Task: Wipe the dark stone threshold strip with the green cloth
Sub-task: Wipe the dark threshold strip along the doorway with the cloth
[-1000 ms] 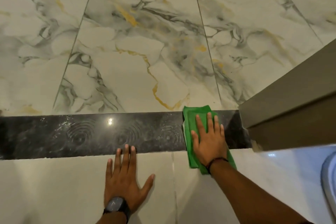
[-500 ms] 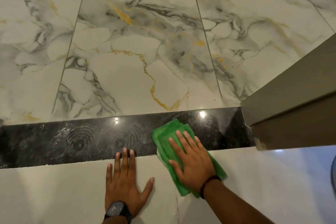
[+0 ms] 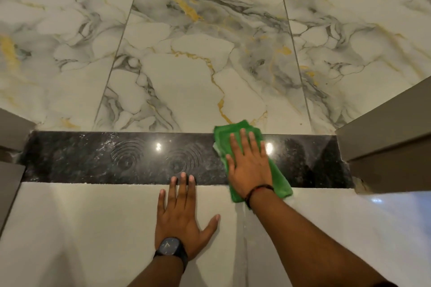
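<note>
The dark stone threshold strip (image 3: pixel 116 158) runs left to right across the floor, glossy, with faint ring marks and white specks. A folded green cloth (image 3: pixel 279 182) lies across it, right of centre, reaching from the marbled tile to the plain tile. My right hand (image 3: pixel 248 165) presses flat on the cloth, fingers spread and pointing away from me. My left hand (image 3: pixel 182 212) rests flat on the plain tile just in front of the strip, its fingertips touching the strip's near edge, holding nothing.
Grey door-frame posts close off the strip at the right (image 3: pixel 384 147) and at the left (image 3: pixel 11 137). White marbled tiles with gold veins (image 3: pixel 186 65) lie beyond the strip. Plain pale tiles (image 3: pixel 81 228) lie on my side.
The cloth and my right hand slid left along the strip, then back a little to the right and further away from me. The view widened, bringing the left door post in. My left hand stayed put.
</note>
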